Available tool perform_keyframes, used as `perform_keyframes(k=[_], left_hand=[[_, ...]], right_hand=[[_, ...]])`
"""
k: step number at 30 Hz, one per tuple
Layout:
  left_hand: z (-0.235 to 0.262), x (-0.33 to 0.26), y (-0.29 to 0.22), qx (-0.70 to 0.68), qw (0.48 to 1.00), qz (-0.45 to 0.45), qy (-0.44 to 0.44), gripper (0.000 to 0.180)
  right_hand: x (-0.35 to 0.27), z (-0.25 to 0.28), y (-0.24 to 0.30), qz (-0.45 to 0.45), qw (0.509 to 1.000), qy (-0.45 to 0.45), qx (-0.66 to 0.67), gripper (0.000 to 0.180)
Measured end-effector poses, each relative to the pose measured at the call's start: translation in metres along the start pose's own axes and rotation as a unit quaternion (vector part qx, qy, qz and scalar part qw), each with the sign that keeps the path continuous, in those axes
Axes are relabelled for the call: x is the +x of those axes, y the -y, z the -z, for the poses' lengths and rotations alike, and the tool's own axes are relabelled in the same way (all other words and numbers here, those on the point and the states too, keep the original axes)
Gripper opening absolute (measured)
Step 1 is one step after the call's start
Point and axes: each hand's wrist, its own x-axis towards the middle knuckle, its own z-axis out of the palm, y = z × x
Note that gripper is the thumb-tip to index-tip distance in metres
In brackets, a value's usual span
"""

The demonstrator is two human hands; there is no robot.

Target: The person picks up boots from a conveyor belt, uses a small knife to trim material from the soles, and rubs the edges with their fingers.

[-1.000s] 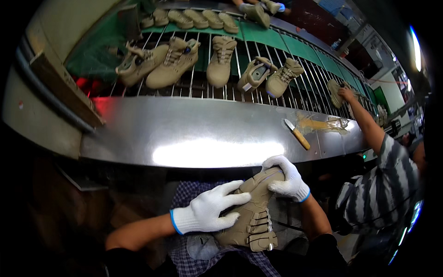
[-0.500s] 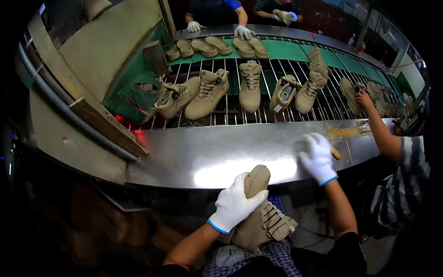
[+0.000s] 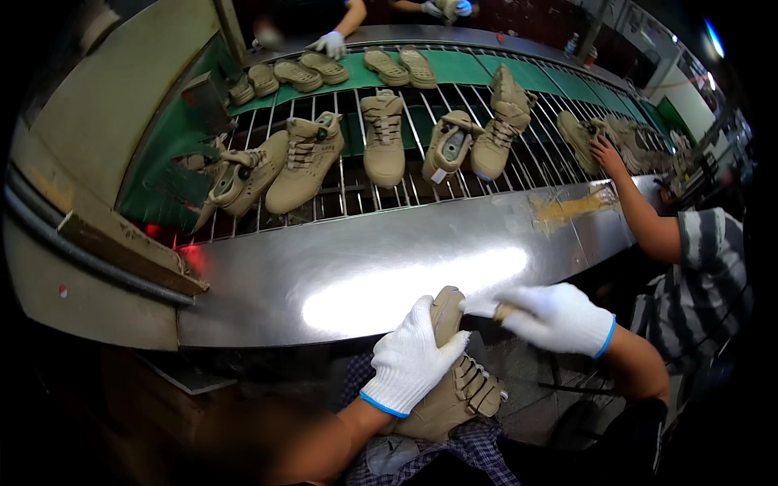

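Bright metal ledge spans the view under a patch of glare, and just below its near edge the tan boot rests toe-up on a plaid cloth over the person's lap. Gloved, the left hand is wrapped around the boot's forefoot; the right hand, also gloved, is curled around what looks like a tan-handled tool close to the toe. The boot should be fairly light, with a pliable upper and a stiffer toe and sole, so the forefoot seems a secure hold, while the loose laced side would probably give under pressure; knit gloves may slip a little on smooth parts. Beyond the ledge, more tan boots stand on a rack of metal bars, with pale soles on a green strip behind. At right, a co-worker's bare hand touches another shoe. Motion blur hides the tool's working end and the right fingertips, the left hand covers much of the forefoot, and the far workers are cut off by the upper edge.
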Motion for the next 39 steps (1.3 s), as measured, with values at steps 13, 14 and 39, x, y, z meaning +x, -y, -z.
perform_keyframes(k=[13, 14, 39], left_hand=[[-0.004, -0.006, -0.002, 0.036, 0.999, -0.001, -0.029, 0.071], [-0.006, -0.007, 0.006, 0.043, 0.998, -0.012, -0.047, 0.071], [0.005, -0.014, 0.010, 0.002, 0.995, -0.064, -0.082, 0.069]], right_hand=[[-0.001, -0.036, 0.053, 0.109, 0.985, 0.073, -0.114, 0.036], [0.006, -0.031, 0.048, 0.123, 0.983, 0.069, -0.114, 0.036], [-0.002, -0.022, 0.053, 0.022, 0.987, 0.038, -0.153, 0.047]])
